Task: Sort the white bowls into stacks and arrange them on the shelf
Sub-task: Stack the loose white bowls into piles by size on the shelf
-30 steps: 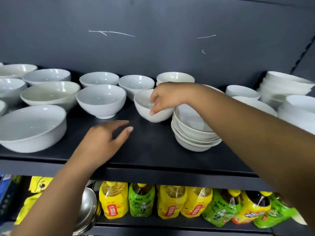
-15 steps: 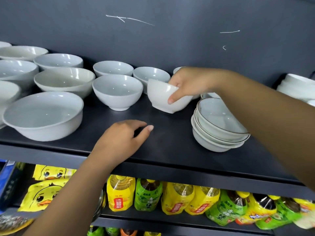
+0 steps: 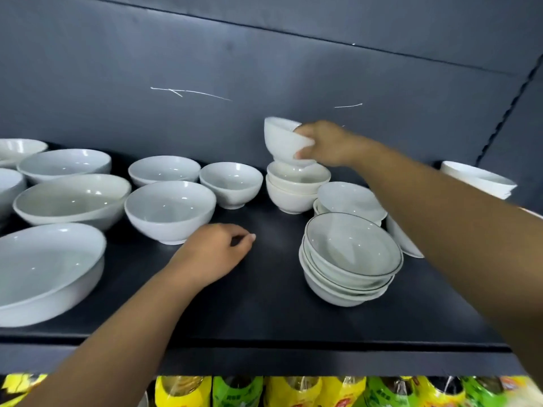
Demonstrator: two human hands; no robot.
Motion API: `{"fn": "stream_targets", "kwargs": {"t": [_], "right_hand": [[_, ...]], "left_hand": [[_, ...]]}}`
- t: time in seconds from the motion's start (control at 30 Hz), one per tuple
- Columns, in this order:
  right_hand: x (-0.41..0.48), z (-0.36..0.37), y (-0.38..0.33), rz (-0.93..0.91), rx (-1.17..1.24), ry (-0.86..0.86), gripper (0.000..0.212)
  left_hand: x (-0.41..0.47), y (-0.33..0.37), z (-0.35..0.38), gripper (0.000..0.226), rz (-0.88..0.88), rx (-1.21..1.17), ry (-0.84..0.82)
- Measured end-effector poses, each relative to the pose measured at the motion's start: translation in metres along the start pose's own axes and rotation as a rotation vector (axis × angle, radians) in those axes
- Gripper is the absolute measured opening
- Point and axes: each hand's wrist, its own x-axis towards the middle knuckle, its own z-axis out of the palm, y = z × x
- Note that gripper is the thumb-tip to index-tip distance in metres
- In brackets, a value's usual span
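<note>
With the right hand (image 3: pixel 326 145) pinching a tilted small bowl (image 3: pixel 282 141) by its rim just above the two-bowl stack (image 3: pixel 296 186) at the back of the shelf (image 3: pixel 264 304), level it and lower it gently so it nests squarely, the left hand (image 3: pixel 214 254) resting loosely curled and empty.

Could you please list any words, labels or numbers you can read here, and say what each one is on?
None can be read.
The yellow and green bottles below the shelf have labels, but they are cut off and blurred.
The bowls show no print.
</note>
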Motion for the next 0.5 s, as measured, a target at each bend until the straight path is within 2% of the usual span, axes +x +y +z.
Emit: {"fn": "stream_targets", "kwargs": {"t": [0.07,0.13,0.27,0.5], "right_hand": [[0.005,0.012,0.009,0.022,-0.035,-0.057,0.034],[0.007,0.023,0.017,0.042,-0.052,-0.097,0.032],[0.006,0.033,0.02,0.064,-0.005,-0.131,0.005],[0.001,0.038,0.023,0.074,0.0,-0.186,0.013]], "left_hand": [[0.013,0.001,0.004,0.027,-0.018,0.029,-0.005],[0.021,-0.002,0.009,0.028,-0.023,0.056,-0.025],[0.023,-0.013,0.017,0.027,-0.035,0.023,-0.001],[0.024,-0.019,0.019,0.036,-0.032,0.004,0.011]]}}
